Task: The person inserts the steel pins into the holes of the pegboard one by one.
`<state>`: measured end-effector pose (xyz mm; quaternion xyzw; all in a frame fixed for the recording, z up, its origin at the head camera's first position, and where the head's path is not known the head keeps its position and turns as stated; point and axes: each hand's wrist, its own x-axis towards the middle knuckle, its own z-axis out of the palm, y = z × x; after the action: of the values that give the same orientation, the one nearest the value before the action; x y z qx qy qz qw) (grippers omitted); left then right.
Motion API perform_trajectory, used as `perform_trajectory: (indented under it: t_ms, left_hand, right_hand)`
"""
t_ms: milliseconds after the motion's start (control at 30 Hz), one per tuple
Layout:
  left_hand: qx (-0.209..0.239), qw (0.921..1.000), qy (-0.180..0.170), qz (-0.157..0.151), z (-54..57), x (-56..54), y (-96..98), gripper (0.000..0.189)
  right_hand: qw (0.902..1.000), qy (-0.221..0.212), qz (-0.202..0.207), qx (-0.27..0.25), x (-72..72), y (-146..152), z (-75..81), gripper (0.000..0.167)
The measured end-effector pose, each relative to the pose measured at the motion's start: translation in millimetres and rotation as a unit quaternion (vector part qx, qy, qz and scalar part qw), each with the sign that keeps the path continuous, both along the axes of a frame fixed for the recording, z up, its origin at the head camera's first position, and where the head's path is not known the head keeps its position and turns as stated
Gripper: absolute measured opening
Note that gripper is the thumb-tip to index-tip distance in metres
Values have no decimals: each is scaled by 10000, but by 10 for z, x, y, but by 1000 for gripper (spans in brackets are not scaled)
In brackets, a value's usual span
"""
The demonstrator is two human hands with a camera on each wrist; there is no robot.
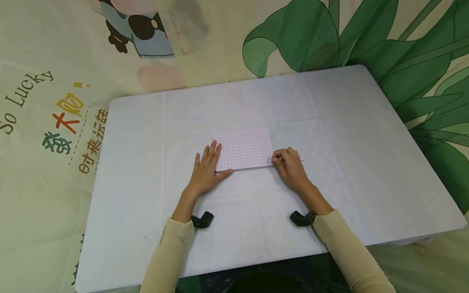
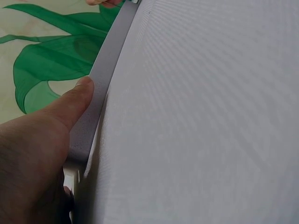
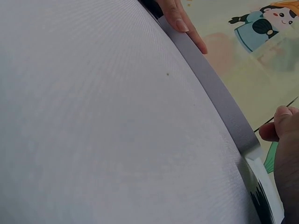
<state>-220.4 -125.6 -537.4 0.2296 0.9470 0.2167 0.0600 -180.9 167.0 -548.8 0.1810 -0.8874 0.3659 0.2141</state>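
Note:
A pale pink rectangular board (image 1: 243,149) with rows of small holes lies on the white table. My left hand (image 1: 207,173) rests at its left end, fingers straight over the left edge and thumb against the front side. In the left wrist view the thumb (image 2: 77,100) touches the board's grey-looking side (image 2: 100,84). Over the board's right edge, my right hand (image 1: 292,169) pinches a thin dark stick (image 3: 293,100) between thumb and finger. The stick slants, its lower end at the board's top edge in the right wrist view; whether it sits in a hole I cannot tell.
Several thin dark sticks (image 1: 308,174) lie on the table just right of my right hand, partly hidden by it. The white-covered table (image 1: 348,183) spreads around the board. Printed cloth (image 1: 300,36) hangs behind it.

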Motion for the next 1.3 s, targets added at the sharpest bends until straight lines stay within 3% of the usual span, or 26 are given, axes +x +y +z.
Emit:
perform_trajectory:
  t_ms: [700,1300]
  left_hand:
    - [38,10000,-1,-17,-15,-4,-9,91]
    - [52,10000,22,-44,4,-1,-13,91]
  right_hand:
    - [9998,105,-28,-140,6,2,-17,12]
    - [9978,183,-124,-629,35,15,30,21]
